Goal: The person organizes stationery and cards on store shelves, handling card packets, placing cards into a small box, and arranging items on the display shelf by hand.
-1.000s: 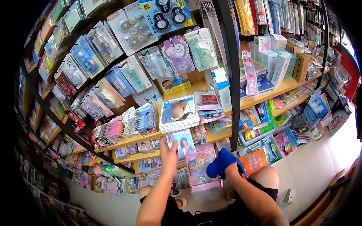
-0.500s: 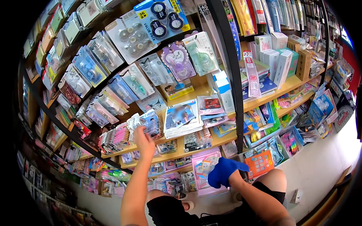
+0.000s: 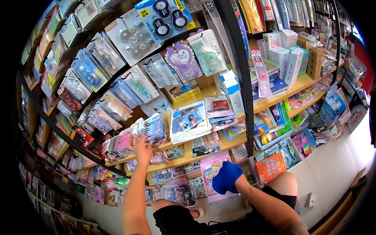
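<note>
My left hand [image 3: 140, 150] reaches to the shelf front with its fingers apart. The fingertips are at a long row of small packaged items standing on edge, pink packs [image 3: 117, 146] on the left and blue-and-white packs [image 3: 155, 128] on the right. Whether they grip a pack I cannot make out. Lower on the right, my right hand is wrapped in or around a bunched blue cloth [image 3: 228, 177] that hides the fingers. Behind the cloth, a pink package [image 3: 207, 168] stands by the lower shelf. To the right of the row lies a stack of white-edged CD packs [image 3: 190, 121].
Carded correction tapes [image 3: 184, 64] hang on hooks above the shelf. A black upright post [image 3: 239, 70] divides the shelving. Small boxes [image 3: 280, 60] stand on the shelf to its right. Plastic bins and an orange package [image 3: 271, 167] sit low, and a small white box [image 3: 310, 199] lies on the floor.
My left hand has moved slightly left and down along the row of packs. The blue cloth has shifted a little left and looks more bunched, and its right-hand flap no longer shows.
</note>
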`<state>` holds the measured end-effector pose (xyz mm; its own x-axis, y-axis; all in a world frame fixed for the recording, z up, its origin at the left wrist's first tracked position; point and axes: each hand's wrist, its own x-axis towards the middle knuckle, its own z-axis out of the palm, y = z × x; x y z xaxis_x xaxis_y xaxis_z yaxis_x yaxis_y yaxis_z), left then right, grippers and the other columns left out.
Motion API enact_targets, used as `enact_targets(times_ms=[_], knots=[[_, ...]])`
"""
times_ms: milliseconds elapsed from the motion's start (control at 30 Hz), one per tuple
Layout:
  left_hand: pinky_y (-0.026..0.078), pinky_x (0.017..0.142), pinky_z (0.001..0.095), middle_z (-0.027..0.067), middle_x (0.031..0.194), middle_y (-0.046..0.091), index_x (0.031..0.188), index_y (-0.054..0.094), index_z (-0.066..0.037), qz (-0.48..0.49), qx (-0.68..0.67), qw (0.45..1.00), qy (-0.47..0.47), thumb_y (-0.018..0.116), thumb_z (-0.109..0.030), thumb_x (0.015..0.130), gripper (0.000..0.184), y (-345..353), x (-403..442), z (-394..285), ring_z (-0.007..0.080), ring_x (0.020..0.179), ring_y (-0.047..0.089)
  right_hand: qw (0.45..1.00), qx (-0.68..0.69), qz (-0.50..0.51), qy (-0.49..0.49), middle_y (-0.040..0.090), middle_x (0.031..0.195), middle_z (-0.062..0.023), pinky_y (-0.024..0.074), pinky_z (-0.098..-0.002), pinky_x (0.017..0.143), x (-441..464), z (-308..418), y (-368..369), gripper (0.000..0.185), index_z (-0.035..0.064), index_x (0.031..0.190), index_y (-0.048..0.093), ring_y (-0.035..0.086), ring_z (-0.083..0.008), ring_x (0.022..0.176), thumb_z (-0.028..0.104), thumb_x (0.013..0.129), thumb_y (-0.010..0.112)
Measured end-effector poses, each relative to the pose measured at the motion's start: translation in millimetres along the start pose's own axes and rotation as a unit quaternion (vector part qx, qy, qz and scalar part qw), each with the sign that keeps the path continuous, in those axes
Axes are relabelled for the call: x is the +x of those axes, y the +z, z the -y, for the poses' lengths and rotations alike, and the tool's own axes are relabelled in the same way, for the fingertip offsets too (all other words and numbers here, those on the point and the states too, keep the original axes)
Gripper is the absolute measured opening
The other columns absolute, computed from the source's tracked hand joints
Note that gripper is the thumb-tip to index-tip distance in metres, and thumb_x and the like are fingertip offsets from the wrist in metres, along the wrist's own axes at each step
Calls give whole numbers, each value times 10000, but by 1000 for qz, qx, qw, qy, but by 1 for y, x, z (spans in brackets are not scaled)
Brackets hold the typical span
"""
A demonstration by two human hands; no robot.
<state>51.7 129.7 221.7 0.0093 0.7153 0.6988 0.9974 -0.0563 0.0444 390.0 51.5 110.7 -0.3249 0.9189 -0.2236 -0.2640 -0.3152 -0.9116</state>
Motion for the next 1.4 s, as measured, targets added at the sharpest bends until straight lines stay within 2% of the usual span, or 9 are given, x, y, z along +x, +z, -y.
enact_targets(times_ms=[100, 267, 367, 400, 533, 567, 767, 1300, 1400], knots=[[247, 882, 416, 81, 948, 574, 910, 590, -73, -16, -54, 998, -12, 708, -91, 658, 278, -24, 12, -15, 244, 990, 486, 881, -460, 73, -85, 419, 537, -55, 370, -290, 474, 31, -46, -27, 150, 27, 648, 452, 452, -189, 495, 62, 688, 592], [371, 756, 322, 44, 846, 555, 893, 557, -39, 19, -241, 965, -103, 687, -89, 703, 236, -56, -9, -56, 162, 772, 511, 397, -832, -148, -358, 368, 517, -41, 305, -295, 399, 36, -33, -7, 200, 63, 605, 418, 409, -205, 450, 161, 668, 581], [421, 682, 277, -13, 834, 544, 904, 528, -48, 97, -489, 833, -239, 664, -90, 749, 210, -57, -57, -110, 115, 719, 502, 83, -909, -229, -339, 361, 520, -46, 267, -290, 355, -10, 29, 18, 210, 77, 583, 393, 393, -198, 426, 175, 709, 529], [414, 720, 272, -5, 874, 553, 909, 513, -54, 108, -528, 784, -309, 656, -74, 757, 209, -51, -77, -131, 120, 763, 506, 93, -899, -263, -339, 421, 608, -80, 303, -288, 386, -20, 21, 26, 177, 61, 618, 443, 441, -198, 479, 160, 756, 490], [396, 805, 255, 41, 1056, 515, 1108, 486, -50, 119, -716, 581, -368, 559, -199, 840, 316, -12, -145, -215, 130, 951, 492, 820, -370, -42, -435, 563, 866, -113, 420, -343, 680, -15, -34, 33, 111, 37, 723, 553, 548, -198, 816, 115, 791, 514], [364, 919, 291, 75, 1168, 491, 1185, 461, -42, 109, -775, 482, -394, 512, -261, 873, 384, -7, -153, -233, 171, 1073, 471, 837, -347, -55, -420, 566, 851, -112, 423, -339, 672, -20, -43, 30, 106, 41, 731, 560, 551, -209, 796, 119, 789, 517], [291, 1014, 343, 123, 1312, 399, 1318, 330, -30, 214, -859, 310, -346, 391, -414, 915, 560, 2, -168, -242, 232, 1188, 407, 859, -380, -99, -328, 592, 760, -108, 443, -345, 640, -25, -62, 19, 106, 55, 765, 590, 577, -248, 709, 148, 770, 539], [313, 987, 389, 92, 1326, 387, 1315, 335, -48, 260, -807, 347, -401, 386, -305, 937, 460, 11, -188, -233, 224, 1193, 391, 801, -428, -246, -337, 498, 718, -179, 404, -390, 592, 3, -42, -2, 88, 27, 764, 499, 511, -344, 681, 109, 794, 492], [292, 999, 381, 107, 1375, 333, 1360, 265, -53, 244, -842, 322, -357, 361, -301, 940, 497, 6, -181, -229, 242, 1226, 352, 904, -217, -240, -281, 485, 712, -128, 398, -347, 586, 15, -60, -7, 96, 9, 762, 473, 506, -237, 661, 56, 838, 436]])
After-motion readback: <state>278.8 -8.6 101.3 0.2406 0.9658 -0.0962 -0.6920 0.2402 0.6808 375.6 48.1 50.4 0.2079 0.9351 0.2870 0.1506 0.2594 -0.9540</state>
